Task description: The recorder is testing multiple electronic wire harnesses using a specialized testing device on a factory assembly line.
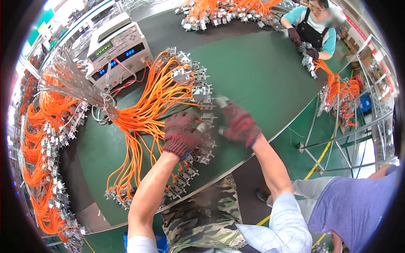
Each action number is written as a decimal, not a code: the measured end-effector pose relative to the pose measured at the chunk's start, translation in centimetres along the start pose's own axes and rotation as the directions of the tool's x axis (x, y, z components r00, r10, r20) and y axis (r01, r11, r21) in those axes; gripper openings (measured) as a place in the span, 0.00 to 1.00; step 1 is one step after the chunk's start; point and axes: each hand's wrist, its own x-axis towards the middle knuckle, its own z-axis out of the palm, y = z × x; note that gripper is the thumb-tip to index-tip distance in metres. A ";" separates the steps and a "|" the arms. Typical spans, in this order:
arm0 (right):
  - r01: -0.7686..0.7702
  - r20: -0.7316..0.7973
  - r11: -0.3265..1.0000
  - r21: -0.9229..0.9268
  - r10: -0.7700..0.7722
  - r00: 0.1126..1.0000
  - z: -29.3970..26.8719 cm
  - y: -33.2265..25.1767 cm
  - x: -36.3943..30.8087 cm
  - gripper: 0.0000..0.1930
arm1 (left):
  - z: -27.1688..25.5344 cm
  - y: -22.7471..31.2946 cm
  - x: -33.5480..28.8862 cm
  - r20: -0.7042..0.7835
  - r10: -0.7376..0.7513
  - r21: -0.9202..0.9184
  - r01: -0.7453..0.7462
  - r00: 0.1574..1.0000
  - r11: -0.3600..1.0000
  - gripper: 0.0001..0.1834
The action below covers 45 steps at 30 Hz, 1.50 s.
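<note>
A fan of orange cables [156, 97] lies on the green tabletop, each ending in a small silvery metal fitting. The fittings form a curved row [203, 95] in front of me. My left hand [181, 133], in a dark red knitted glove, rests over the row with its fingers curled in and its thumb against the fittings; what it pinches is hidden. Just right of the row hovers my right hand [240, 124], gloved the same way and slightly blurred, thumb and fingers apart with nothing between them. Bare grey cable ends [74, 80] are bundled at the left.
A bench instrument [120, 50] with lit displays and clip leads stands behind the cables. More orange cable bundles hang at the left [40, 147] and lie at the back [228, 10]. A gloved co-worker [314, 31] handles fittings; another person [354, 202] is close at my right, near a metal rack [337, 143].
</note>
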 end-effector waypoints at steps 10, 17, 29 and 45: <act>-0.100 0.329 0.995 -0.030 0.104 0.939 2.2 -1.3 3.0 0.20 | 0.0 -1.6 -1.1 0.207 0.057 0.182 -0.096 0.977 0.979 0.19; -0.068 0.326 0.948 0.312 -0.040 0.944 0.8 -6.9 -2.4 0.23 | -5.0 -4.2 -7.3 0.484 0.288 -0.012 -0.323 0.826 0.946 0.24; -0.032 0.642 0.979 0.200 -0.106 0.759 -3.0 -9.1 -1.4 0.30 | -4.9 -1.8 -8.0 0.420 0.117 0.122 -0.184 0.900 0.975 0.22; -0.109 0.269 0.982 0.153 0.064 0.961 0.0 -5.4 0.0 0.35 | -1.8 -0.5 -1.3 0.085 0.091 -0.101 -0.083 0.992 0.991 0.19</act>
